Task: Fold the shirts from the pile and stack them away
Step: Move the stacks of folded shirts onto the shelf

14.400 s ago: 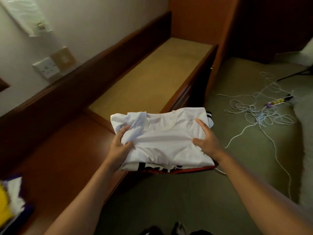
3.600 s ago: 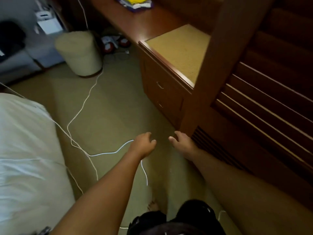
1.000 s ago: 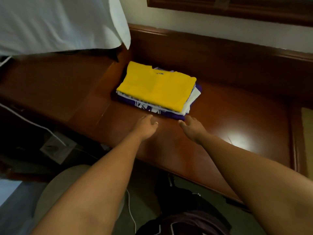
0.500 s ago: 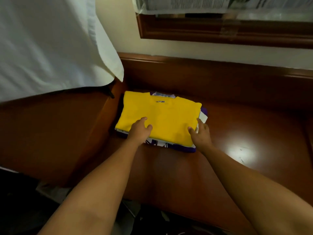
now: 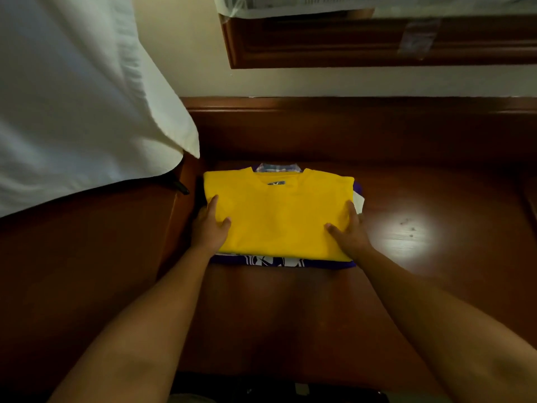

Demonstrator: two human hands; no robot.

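A stack of folded shirts lies on the dark wooden counter (image 5: 290, 312). A yellow shirt (image 5: 279, 216) with a small neck label lies on top, and a purple and white shirt (image 5: 290, 261) shows underneath. A checked collar peeks out behind the yellow shirt. My left hand (image 5: 209, 228) holds the stack at its left side, thumb and forefinger on the yellow fabric, the other fingers hidden past the edge. My right hand (image 5: 350, 232) holds the right side the same way.
A large white cloth (image 5: 72, 97) hangs over the counter at the left, close to the stack. A raised wooden back ledge (image 5: 348, 126) runs behind the stack. Above it, a wooden frame (image 5: 377, 42) is fixed to the wall. Bright glare lies on the counter to the right.
Both hands have slid from the stack's near corners further along its left and right sides. My view has moved closer and more directly over the stack.
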